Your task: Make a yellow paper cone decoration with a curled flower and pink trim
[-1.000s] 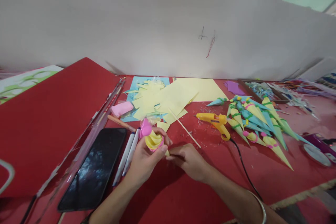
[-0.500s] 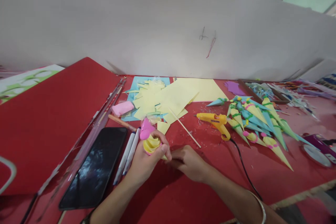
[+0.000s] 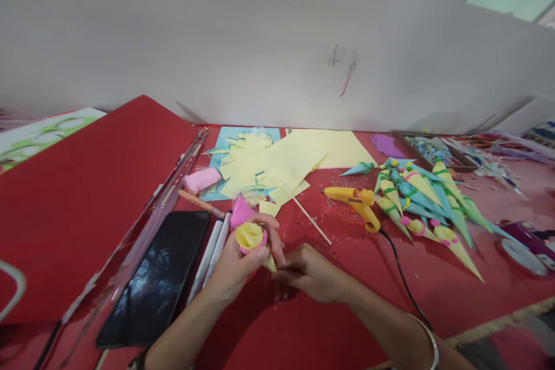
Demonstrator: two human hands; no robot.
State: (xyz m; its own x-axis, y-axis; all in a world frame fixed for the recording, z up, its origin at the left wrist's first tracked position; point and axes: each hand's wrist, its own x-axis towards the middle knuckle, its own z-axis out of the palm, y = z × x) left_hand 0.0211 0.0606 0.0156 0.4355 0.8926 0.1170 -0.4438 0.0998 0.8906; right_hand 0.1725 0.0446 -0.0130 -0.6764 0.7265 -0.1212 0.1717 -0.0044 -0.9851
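My left hand (image 3: pixel 236 263) is wrapped round a yellow paper cone (image 3: pixel 250 237), its wide end up and a pink band round the rim. Folded yellow paper fills the mouth of the cone, and its point slants down to the right. Right by that point, my right hand (image 3: pixel 307 272) has its fingers pressed together; whatever is between them is hidden. Just behind my left hand lies a bright pink lump of clay (image 3: pixel 243 212) in clear wrap.
A yellow glue gun (image 3: pixel 353 199) with a black cord lies right of centre, beside a pile of finished paper cones (image 3: pixel 416 191). Yellow paper sheets (image 3: pixel 295 156) and a thin stick (image 3: pixel 306 211) lie ahead. On the left are a phone (image 3: pixel 154 277) and white markers (image 3: pixel 212 251).
My left hand has turned the cone, so the pink band and the point show more. The fingers of my right hand have shifted slightly beside the point.
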